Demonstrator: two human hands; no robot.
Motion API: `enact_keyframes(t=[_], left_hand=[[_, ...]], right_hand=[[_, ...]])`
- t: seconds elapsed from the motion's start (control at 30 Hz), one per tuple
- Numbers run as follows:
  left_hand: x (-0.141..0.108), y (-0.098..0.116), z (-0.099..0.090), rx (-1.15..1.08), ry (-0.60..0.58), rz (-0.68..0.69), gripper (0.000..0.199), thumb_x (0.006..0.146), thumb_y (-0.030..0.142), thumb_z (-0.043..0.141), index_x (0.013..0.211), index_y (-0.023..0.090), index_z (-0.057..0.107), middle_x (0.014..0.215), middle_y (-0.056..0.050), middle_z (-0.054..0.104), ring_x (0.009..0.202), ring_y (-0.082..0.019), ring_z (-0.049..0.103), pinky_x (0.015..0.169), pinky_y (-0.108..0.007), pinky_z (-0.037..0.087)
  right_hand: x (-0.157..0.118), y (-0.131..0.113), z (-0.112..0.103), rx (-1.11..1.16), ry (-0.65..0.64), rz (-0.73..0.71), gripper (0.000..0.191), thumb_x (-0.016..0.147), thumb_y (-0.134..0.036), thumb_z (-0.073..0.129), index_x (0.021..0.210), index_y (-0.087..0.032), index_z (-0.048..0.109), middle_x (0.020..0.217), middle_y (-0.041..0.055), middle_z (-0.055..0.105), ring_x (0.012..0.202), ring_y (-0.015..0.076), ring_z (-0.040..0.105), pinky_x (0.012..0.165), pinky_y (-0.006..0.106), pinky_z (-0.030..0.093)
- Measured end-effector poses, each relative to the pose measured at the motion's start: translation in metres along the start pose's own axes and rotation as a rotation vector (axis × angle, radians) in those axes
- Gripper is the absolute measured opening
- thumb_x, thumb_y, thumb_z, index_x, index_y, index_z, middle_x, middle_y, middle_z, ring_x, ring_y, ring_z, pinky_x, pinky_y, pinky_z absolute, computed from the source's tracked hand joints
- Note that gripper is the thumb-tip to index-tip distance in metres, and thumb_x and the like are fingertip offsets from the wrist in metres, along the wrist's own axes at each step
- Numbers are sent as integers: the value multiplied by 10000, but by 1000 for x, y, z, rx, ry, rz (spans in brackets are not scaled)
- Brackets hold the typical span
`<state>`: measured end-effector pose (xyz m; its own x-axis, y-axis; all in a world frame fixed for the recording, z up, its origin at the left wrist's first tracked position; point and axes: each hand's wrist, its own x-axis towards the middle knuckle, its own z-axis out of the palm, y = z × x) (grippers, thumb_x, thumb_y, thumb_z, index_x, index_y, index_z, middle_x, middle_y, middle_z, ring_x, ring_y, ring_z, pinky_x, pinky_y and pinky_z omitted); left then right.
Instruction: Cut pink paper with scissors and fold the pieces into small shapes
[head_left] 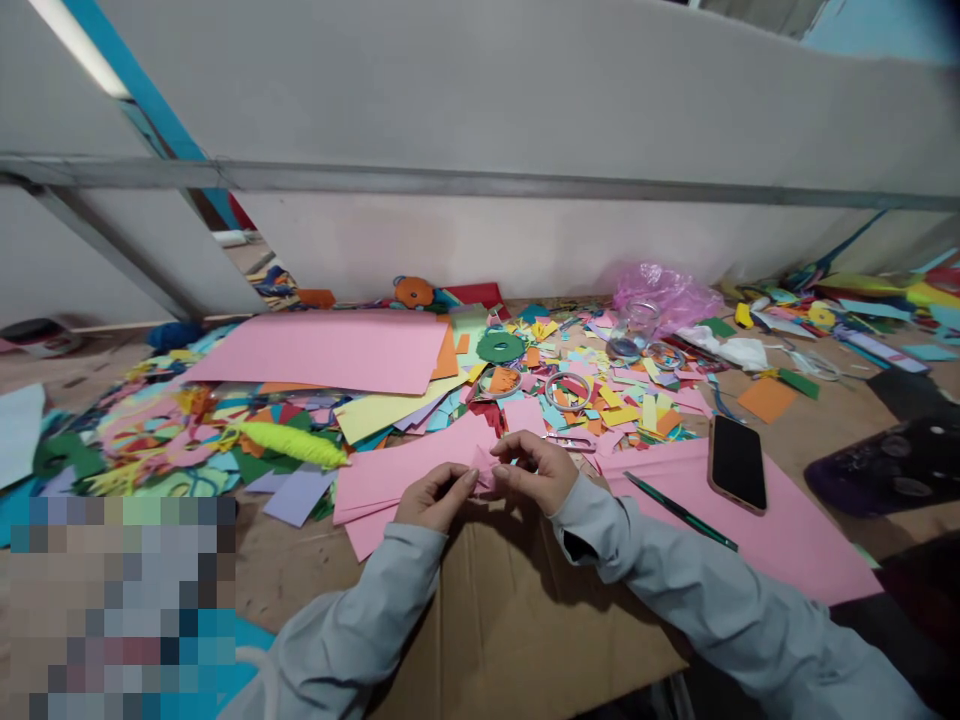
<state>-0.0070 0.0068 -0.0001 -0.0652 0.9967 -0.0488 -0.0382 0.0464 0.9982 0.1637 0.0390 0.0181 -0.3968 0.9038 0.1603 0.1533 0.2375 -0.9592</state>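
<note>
Between both hands, over the back edge of a cardboard sheet [555,640], is a small folded piece of pink paper [484,468]. My left hand [439,494] pinches its left side between thumb and fingertips. On the right side, my right hand [536,470] has its thumb and forefinger closed on the same piece. Pink paper sheets [390,475] lie just behind and left of the hands. More pink sheets [795,540] are spread at the right, with a dark green pen [679,510] and a black phone [738,463] resting on them.
Colourful paper scraps [630,390] cover the table's back, around a tape roll [568,391] and a glass jar [634,328]. A large pink sheet [322,350] and a neon yellow yarn bundle [292,443] lie left. A dark purple bottle [885,468] lies at the right.
</note>
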Motion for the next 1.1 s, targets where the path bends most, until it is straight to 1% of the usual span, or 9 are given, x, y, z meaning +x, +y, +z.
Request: enact_keyframes(t=[0.07,0.17,0.27,0.37,0.5,0.6,0.7,0.87,1.1], left_hand=[[-1,1,1,-33,-1,-30,256,683,400,672,647,151,623,555,36,578,528,-91,504,542,-192,423],[-3,4,3,-15,9,-18,254,678,394,681,649,150,617,536,44,570,507,-78,494,521,-177,420],[-5,5,5,23,-6,-17,256,692,398,668,651,150,622,498,54,543,453,-59,446,447,-155,371],[-6,4,6,-10,-30,-63,280,676,425,678,697,147,650,529,35,588,446,-71,483,431,-167,392],[-7,2,7,-22,-12,-45,292,643,411,715,766,147,691,590,9,641,453,-73,508,437,-174,414],[-7,3,8,-13,-16,-35,292,642,421,715,752,151,693,545,19,614,423,-69,479,395,-168,386],[-8,4,8,-7,-24,-47,292,645,426,713,751,155,683,504,37,571,398,-62,447,367,-161,348],[-9,1,7,-5,-46,-51,263,674,409,695,741,158,654,516,40,563,414,-60,441,400,-164,342],[-6,3,4,95,-70,72,237,698,391,659,663,161,616,542,40,536,497,-83,449,492,-190,359]], right_hand=[[-2,-5,0,-82,22,-73,293,768,-356,633,993,-181,565,869,21,600,570,75,492,527,196,405],[-3,-10,1,-169,5,-154,198,788,-335,625,900,-173,604,833,28,603,613,88,510,567,204,419],[-2,-8,2,-184,10,-116,166,766,-319,653,789,-160,612,716,11,594,605,96,515,544,197,409],[-1,-4,2,-119,-5,-34,181,744,-317,669,728,-154,593,657,2,592,584,102,522,524,198,413],[-1,-4,4,42,-41,71,201,761,-341,638,735,-159,555,636,-1,605,549,109,539,512,216,429],[-2,-4,5,81,-36,112,201,768,-347,623,742,-170,530,622,-10,602,512,105,531,480,213,413],[-3,-2,6,55,-31,111,184,777,-334,612,753,-174,525,637,-10,606,528,107,534,480,208,402],[-4,-2,5,-51,-12,70,125,778,-273,609,750,-170,543,661,-3,605,598,118,543,536,215,404],[-6,-5,6,-146,-10,-10,97,774,-233,602,731,-169,544,654,-7,584,608,113,525,562,217,407]])
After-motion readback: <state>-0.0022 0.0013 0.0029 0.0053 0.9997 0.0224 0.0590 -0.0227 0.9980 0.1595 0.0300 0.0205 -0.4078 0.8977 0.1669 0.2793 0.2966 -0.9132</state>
